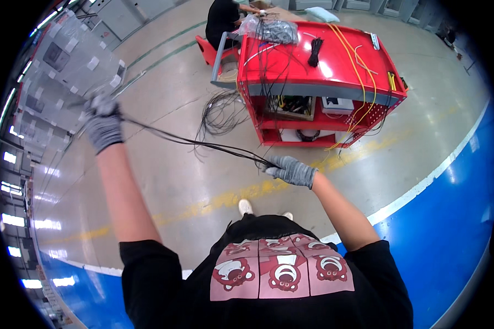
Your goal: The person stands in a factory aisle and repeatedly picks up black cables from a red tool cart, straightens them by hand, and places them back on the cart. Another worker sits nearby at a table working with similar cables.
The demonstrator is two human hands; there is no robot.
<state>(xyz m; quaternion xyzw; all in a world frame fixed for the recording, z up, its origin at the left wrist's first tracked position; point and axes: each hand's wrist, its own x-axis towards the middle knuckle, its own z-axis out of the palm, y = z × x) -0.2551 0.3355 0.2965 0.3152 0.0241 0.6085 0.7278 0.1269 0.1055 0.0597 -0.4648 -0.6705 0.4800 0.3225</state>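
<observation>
A bundle of thin black wires stretches between my two gloved hands, over the floor in front of the cart. My left hand, in a grey knit glove and somewhat blurred, is raised far out to the left and closed around one end of the bundle. Nearer my body, my right hand, gloved alike, grips the other end, with short wire tips poking out by its fingers. Some thin strands hang loose below the stretched part.
Ahead stands a red cart carrying a black cable coil, yellow cables and bagged parts. Tangled wires trail on the floor at its left. Behind it a person sits on a red chair. Wrapped grey cabinets stand left.
</observation>
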